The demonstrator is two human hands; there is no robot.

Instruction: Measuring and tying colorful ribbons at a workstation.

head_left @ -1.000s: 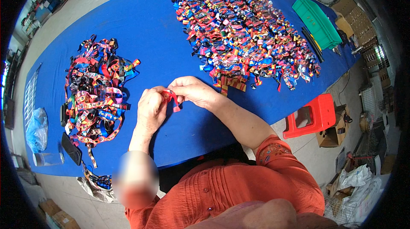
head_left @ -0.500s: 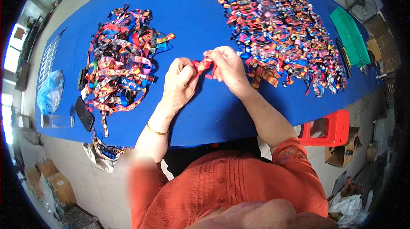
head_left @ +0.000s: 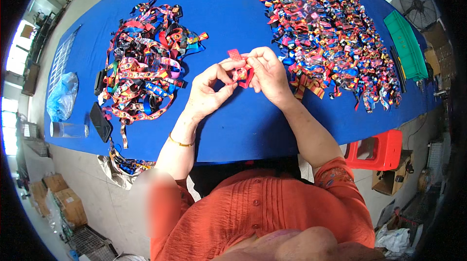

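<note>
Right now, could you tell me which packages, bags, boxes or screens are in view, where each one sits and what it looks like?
Phone: near the table's left front edge, flat dark rectangle, screen off.
Plastic bag: on the table's left end, crumpled, translucent blue.
Cardboard boxes: on the floor lower left, brown, closed.
Open carton: on the floor right, beside the red stool, brown.

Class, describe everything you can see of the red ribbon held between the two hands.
The red ribbon is a narrow, flat strip, seemingly woven fabric, with a faint pale pattern too small to read. It is folded or looped, one end sticking up toward the left. It is held above the blue table, pinched by the fingers of the left hand and right hand, between the two ribbon heaps.
</note>
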